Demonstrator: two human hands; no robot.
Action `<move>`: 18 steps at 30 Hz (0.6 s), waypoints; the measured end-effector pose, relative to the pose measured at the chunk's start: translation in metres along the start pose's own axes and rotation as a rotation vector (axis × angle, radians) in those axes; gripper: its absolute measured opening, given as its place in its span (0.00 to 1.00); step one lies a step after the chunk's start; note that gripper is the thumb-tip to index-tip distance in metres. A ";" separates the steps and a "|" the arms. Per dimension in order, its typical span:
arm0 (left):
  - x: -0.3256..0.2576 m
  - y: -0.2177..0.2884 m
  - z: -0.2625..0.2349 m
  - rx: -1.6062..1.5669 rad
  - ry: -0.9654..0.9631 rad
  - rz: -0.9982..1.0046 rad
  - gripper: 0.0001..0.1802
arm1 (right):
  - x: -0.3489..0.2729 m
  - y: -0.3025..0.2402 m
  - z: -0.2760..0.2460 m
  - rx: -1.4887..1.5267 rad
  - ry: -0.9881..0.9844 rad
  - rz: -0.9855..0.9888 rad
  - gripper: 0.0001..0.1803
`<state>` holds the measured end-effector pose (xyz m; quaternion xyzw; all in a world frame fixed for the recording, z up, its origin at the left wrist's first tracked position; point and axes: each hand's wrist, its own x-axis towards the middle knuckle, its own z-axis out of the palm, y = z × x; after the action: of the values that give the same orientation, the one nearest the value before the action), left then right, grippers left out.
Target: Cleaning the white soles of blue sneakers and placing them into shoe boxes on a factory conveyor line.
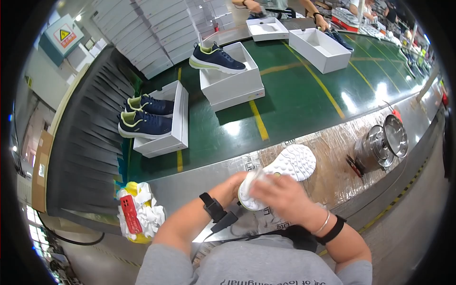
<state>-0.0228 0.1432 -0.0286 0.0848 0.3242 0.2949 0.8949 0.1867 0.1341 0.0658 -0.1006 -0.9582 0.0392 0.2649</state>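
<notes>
A shoe with a white, studded sole lies sole up over the near metal ledge. At its heel end my left hand grips the shoe; most of its fingers are hidden by the shoe. My right hand, smeared by motion, is closed on a crumpled white cloth and presses it on the heel part of the sole. Whether the white piece is cloth or paper is hard to tell.
Navy shoes sit on a white box at left; another navy shoe tops a box. A metal pot and pliers are right. White wads surround a red phone. Another person's hand is across the green belt.
</notes>
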 end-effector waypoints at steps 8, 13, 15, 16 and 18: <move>0.011 0.002 0.003 0.120 -0.035 0.102 0.25 | 0.009 -0.023 -0.005 0.035 -0.061 -0.103 0.23; 0.018 -0.003 0.012 0.197 -0.038 0.145 0.26 | 0.019 0.019 -0.006 -0.063 -0.034 0.081 0.26; 0.018 0.004 0.016 0.237 -0.036 0.166 0.26 | 0.020 0.009 -0.008 -0.090 -0.074 0.051 0.25; 0.012 0.007 0.033 0.224 0.150 -0.010 0.26 | 0.017 -0.005 -0.010 -0.091 -0.102 -0.027 0.25; 0.022 0.001 0.024 0.187 0.216 0.052 0.26 | 0.021 -0.032 -0.016 -0.158 -0.192 -0.200 0.24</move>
<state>0.0049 0.1578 -0.0211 0.1443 0.4423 0.2939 0.8350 0.1722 0.1077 0.0941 -0.0209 -0.9844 -0.0535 0.1661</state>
